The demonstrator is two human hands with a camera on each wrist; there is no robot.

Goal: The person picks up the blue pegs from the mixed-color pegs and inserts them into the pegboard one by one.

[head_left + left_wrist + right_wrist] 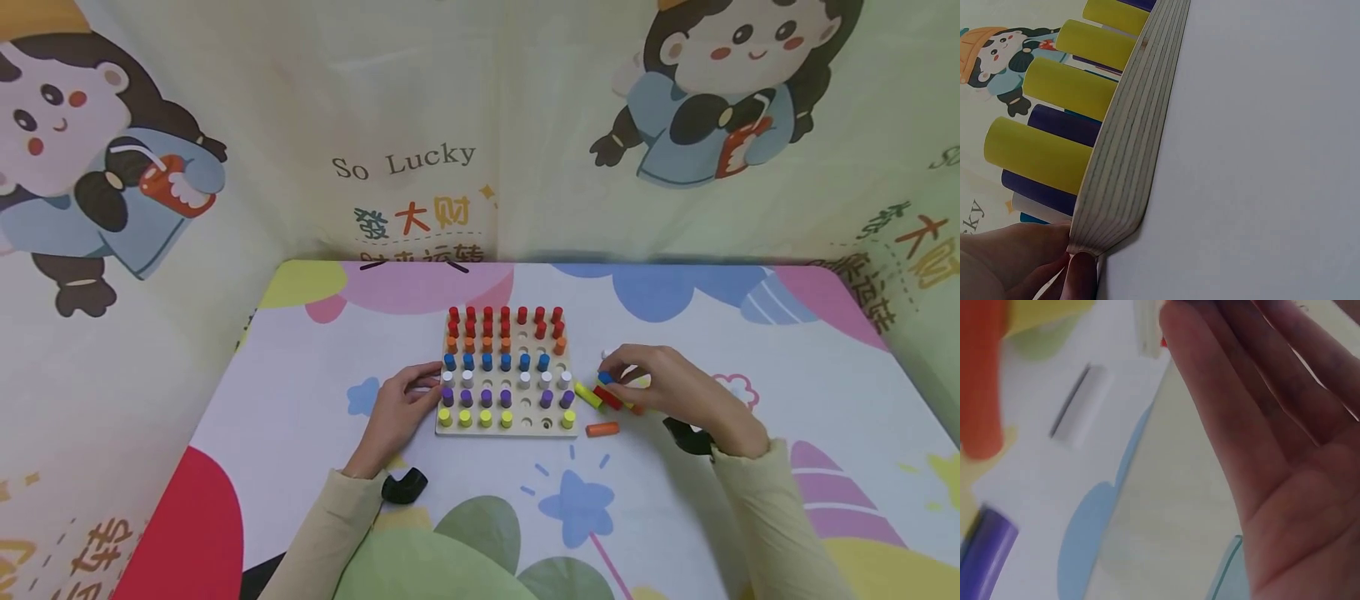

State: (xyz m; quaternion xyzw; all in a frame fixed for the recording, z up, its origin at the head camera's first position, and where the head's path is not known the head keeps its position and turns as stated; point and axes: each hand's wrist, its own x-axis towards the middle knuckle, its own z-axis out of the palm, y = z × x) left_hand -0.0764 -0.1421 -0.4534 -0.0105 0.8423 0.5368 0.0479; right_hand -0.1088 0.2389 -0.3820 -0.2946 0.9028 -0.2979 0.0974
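A wooden pegboard (517, 432) carries rows of red, orange, blue, white, purple and yellow pegs, with some bare holes towards its right side. At its left edge my left hand (397, 408) grips the board; the left wrist view shows thumb and fingers pinching a corner of the layered wood (1132, 144). To the right of the board, my right hand (667, 379) holds a blue peg (605, 377) between thumb and fingertips, above loose pegs. That blue peg cannot be made out in the right wrist view, where the palm and long fingers (1229, 419) show.
Beside the board lie a loose yellow peg (588, 395), a red peg (607, 397) and an orange peg (602, 429). The right wrist view shows a white peg (1080, 406) and a purple peg (988, 553). A printed cloth (300, 450) covers the table; a printed curtain (420, 92) hangs behind.
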